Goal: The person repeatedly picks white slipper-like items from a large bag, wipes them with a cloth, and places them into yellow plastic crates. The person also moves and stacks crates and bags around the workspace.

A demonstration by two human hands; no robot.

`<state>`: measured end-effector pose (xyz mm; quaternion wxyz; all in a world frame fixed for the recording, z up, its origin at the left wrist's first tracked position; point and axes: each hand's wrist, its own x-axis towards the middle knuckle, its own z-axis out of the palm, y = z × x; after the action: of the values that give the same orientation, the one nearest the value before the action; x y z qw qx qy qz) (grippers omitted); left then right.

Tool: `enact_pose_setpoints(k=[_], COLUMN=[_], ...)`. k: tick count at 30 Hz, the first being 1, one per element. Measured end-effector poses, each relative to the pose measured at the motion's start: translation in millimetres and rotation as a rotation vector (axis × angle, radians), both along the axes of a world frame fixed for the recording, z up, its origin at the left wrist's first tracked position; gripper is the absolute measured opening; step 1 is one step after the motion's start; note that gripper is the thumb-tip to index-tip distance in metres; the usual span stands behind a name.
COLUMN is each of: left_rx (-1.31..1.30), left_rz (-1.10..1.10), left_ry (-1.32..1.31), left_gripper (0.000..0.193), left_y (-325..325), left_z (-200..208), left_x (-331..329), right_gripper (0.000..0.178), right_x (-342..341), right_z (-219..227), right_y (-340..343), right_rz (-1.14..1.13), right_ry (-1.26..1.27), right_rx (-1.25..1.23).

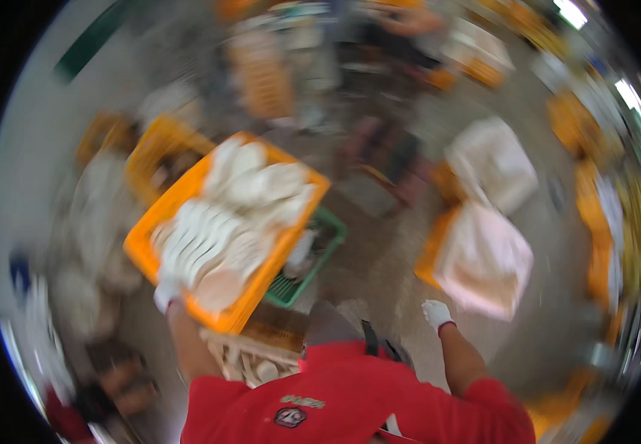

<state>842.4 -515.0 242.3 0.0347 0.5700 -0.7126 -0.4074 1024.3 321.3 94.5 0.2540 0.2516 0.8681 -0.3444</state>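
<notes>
An orange plastic crate [309,175] stands at centre left, filled with pale off-white pieces [209,233], some set in a slanted row, others flat and round. My left hand [166,290], in a white glove, is against the crate's near left corner; blur smears its fingers, so their grip cannot be made out. To the right, my right hand [437,314], in a white glove with a dark red cuff, is held out with its fingers extended and nothing in it. It is just short of an orange crate [433,251] covered with a whitish sheet [483,263].
A green basket [285,292] is partly under the orange crate. Below them another container holds pale pieces [257,364]. Yellow crates [154,148] stand at the left, a second sheet-covered crate [491,163] at the right. Blurred people and stacked crates [261,78] are farther off.
</notes>
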Motion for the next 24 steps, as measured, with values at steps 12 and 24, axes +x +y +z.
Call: enact_pose_setpoints(k=[12, 24], left_rx=[-0.370, -0.821], left_rz=[-1.438, -2.921], left_ry=[0.541, -0.198], left_gripper=[0.050, 0.040], left_y=[443.2, 759.7], left_z=[-20.6, -138.1], left_x=[-140.7, 289.8], right_gripper=[0.022, 0.014], right_x=[532.9, 722.6], right_z=[13.1, -42.9], right_y=[-155.2, -231.4], right_rz=[-0.568, -0.817], right_ry=[-0.480, -0.290], right_rx=[0.411, 0.157])
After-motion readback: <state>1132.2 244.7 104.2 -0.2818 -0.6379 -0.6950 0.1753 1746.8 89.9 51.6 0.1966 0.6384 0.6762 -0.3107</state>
